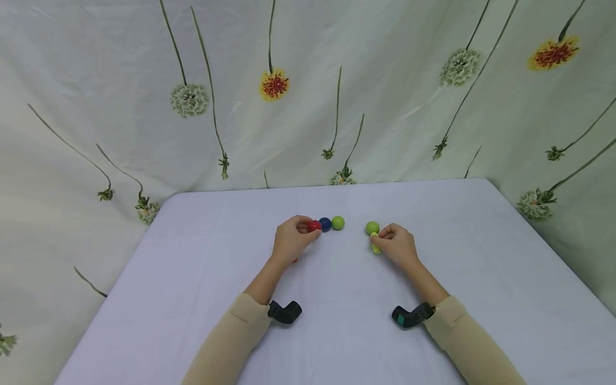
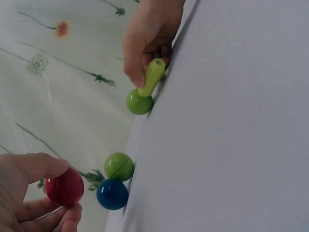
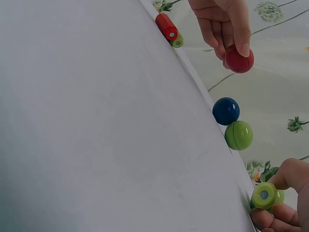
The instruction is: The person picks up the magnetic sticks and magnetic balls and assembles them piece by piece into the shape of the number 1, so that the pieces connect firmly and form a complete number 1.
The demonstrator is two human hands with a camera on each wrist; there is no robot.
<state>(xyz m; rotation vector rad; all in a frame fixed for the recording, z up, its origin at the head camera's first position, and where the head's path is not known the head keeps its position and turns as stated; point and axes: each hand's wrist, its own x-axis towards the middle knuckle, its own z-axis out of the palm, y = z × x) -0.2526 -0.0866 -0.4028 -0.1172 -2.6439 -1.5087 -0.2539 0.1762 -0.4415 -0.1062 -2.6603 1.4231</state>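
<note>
My left hand (image 1: 290, 239) pinches a glossy red ball (image 2: 63, 187) between thumb and fingers, above the tabletop as the right wrist view shows. Just right of it, a blue ball (image 1: 325, 224) and a green ball (image 1: 338, 223) sit side by side on the table. My right hand (image 1: 398, 246) pinches a short yellow-green rod (image 2: 154, 73) that has a small metal disc (image 3: 264, 195) at its end. The rod's far end meets another green ball (image 1: 372, 228), which rests at the table surface.
A red rod (image 3: 167, 27) and a green rod (image 3: 177, 40) lie together on the table, mostly hidden behind my left wrist in the head view. The table (image 1: 337, 342) has a pale cover, and a flower-print cloth (image 1: 308, 133) hangs behind it.
</note>
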